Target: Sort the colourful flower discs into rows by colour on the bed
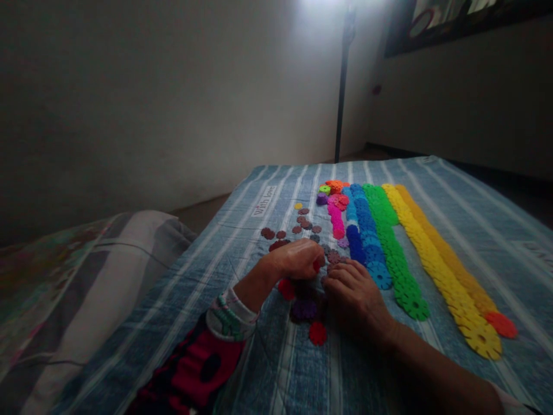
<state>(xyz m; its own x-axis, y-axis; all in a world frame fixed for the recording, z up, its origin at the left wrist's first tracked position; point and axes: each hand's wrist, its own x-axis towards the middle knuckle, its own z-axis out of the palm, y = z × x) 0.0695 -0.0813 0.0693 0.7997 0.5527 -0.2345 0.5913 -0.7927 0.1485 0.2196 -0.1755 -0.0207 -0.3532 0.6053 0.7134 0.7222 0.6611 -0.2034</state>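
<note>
My left hand [302,258] is closed over the loose pieces, with a bit of a red disc [317,266] showing at its fingers. Close to its right, my right hand [351,288] has its fingers bent down over brownish discs [333,256]; what they hold, if anything, is hidden. Below the hands lie a purple disc [305,309] and a red notched disc [317,333]. Overlapping rows of blue [367,222], green [391,248], yellow [436,271] and orange-yellow discs [449,253] stretch away on the right. A short pink row [337,222] stands left of the blue.
A striped blue cloth [242,230] covers the surface. Brown discs [268,233] are scattered beyond my left hand. An orange-red disc [501,324] lies at the near end of the yellow rows. Behind stands a lamp pole [341,98]; bedding [142,242] is at left.
</note>
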